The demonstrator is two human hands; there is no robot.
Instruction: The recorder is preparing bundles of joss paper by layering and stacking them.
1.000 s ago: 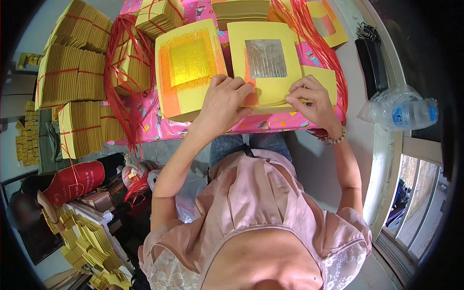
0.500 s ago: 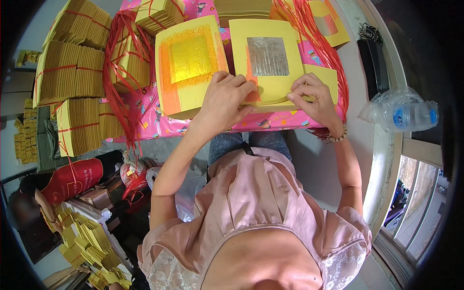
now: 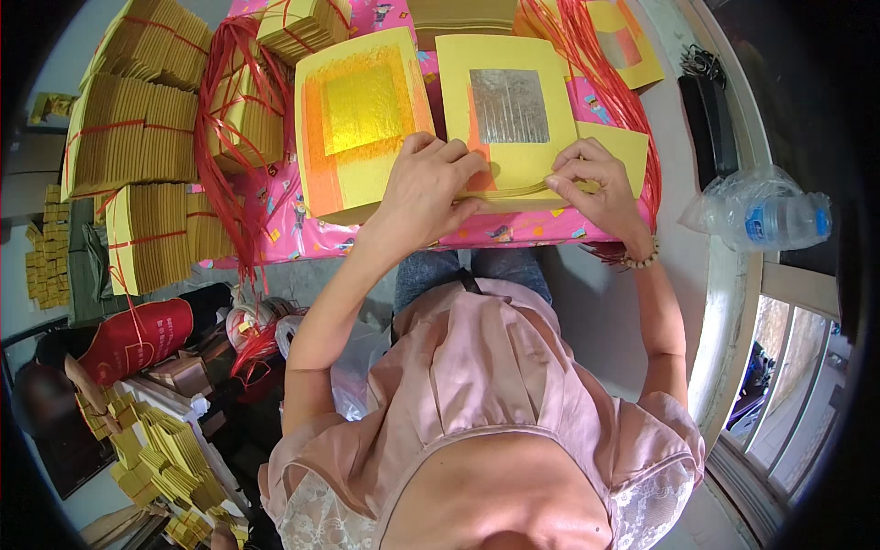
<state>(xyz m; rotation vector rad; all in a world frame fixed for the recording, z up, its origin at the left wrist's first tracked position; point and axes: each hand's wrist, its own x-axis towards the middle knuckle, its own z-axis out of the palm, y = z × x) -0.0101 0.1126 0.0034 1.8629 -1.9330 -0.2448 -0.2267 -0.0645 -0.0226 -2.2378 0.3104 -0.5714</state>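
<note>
A stack of yellow paper sheets (image 3: pixel 506 53) with a silver foil square (image 3: pixel 510 106) on top lies in front of me on the table. My left hand (image 3: pixel 429 183) grips its near left corner, fingers curled over the top and thumb low at the front. At the near right edge my right hand (image 3: pixel 594 181) pinches the lifted sheet edges between thumb and fingers. Another yellow stack with a gold foil square (image 3: pixel 362 108) on an orange patch sits left, partly behind my left hand. A plain yellow sheet (image 3: pixel 620 158) pokes out beyond my right hand.
Tied bundles of yellow paper (image 3: pixel 133 137) stand at the left. Red strings hang at left (image 3: pixel 225 137) and right (image 3: pixel 623 101) over the pink patterned tablecloth (image 3: pixel 312 240). A bagged plastic bottle (image 3: pixel 779 220) lies far right. Another person's arm (image 3: pixel 92 394) shows lower left.
The plain yellow sheet by my right hand sticks out slightly farther right. Both hands keep nearly the same place and grip.
</note>
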